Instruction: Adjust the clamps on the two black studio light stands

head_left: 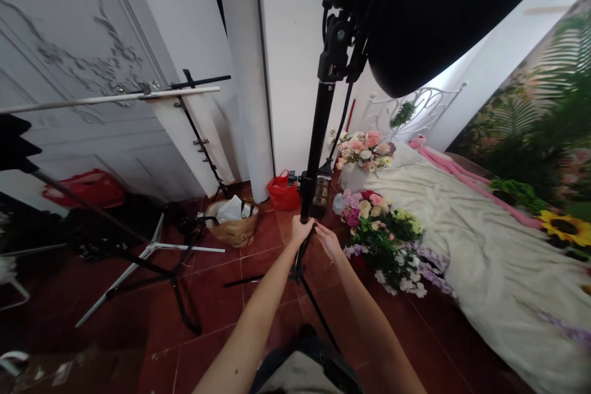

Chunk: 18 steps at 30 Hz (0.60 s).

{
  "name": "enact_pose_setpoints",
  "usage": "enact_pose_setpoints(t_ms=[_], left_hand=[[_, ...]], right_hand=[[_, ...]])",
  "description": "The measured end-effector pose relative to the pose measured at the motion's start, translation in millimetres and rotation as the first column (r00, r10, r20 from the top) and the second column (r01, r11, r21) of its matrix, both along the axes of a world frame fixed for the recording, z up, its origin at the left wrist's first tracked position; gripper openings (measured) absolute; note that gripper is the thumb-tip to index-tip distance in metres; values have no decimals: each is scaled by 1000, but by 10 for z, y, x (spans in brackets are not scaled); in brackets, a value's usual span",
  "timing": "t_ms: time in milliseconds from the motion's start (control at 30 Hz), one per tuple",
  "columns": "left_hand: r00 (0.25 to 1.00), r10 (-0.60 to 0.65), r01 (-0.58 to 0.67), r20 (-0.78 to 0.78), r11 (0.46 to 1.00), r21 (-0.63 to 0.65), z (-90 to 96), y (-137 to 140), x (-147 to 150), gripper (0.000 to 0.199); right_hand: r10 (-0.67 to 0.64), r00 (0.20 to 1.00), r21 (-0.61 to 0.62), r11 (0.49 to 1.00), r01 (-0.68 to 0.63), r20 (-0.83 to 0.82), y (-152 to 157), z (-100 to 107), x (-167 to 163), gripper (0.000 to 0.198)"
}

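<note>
A black light stand (pixel 322 129) rises in front of me, with a large black studio light (pixel 415 12) on top. My left hand (pixel 301 229) is wrapped round the stand's pole, below a clamp collar. On the pole's right side, my right hand (pixel 327 242) has its fingertips together at a small dark part that looks like the stand's knob (pixel 314 228); the fingers partly hide it. A cable hangs along the pole from the light. Below my hands, the stand's legs (pixel 318 311) spread over the red tiled floor.
Bunches of artificial flowers (pixel 369 209) lie to the right, beside a bed with a cream cover (pixel 466 246). A red bag (pixel 282 191) and a woven basket (pixel 235 228) sit near the wall. Other stands, one with white legs (pixel 154 247), crowd the left.
</note>
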<state>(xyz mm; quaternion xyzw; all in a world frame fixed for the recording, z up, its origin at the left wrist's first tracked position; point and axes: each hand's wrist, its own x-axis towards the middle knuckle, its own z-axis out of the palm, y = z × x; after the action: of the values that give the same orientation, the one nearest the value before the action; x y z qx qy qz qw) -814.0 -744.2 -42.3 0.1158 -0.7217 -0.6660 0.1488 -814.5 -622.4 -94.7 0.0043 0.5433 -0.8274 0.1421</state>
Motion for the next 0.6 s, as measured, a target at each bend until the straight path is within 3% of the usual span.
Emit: enact_pose_setpoints(t_ms=[67, 167, 233, 300, 400, 433, 467, 533, 600], left_hand=[[1000, -1, 1, -8, 1000, -5, -1, 5, 0, 14], [1000, 2, -2, -23, 1000, 1, -3, 13, 0, 13], [1000, 13, -13, -27, 1000, 9, -4, 18, 0, 12], [1000, 19, -19, -13, 1000, 13, -3, 20, -2, 12], [1000, 19, -19, 19, 1000, 16, 0, 19, -7, 13], [1000, 19, -20, 23, 1000, 18, 0, 18, -9, 12], [1000, 21, -21, 23, 1000, 21, 0, 19, -11, 12], [1000, 22, -22, 8, 999, 29, -1, 24, -13, 13], [1000, 27, -26, -11, 999, 37, 0, 33, -10, 14]], right_hand=[[52, 999, 7, 999, -52, 14, 64, -36, -32, 47], [248, 968, 176, 955, -239, -29, 210, 63, -213, 48], [423, 903, 369, 852, -371, -71, 277, 235, -402, 50], [592, 802, 621, 658, -426, -77, 272, 454, -590, 45], [762, 646, 929, 273, -250, -50, 154, 759, -764, 34], [802, 596, 972, 173, -157, -46, 112, 830, -778, 31], [833, 551, 992, 108, -64, -55, 80, 878, -770, 28], [872, 474, 991, 77, 112, -121, 66, 896, -684, 18], [873, 421, 948, 129, 289, -247, 121, 807, -525, 12]])
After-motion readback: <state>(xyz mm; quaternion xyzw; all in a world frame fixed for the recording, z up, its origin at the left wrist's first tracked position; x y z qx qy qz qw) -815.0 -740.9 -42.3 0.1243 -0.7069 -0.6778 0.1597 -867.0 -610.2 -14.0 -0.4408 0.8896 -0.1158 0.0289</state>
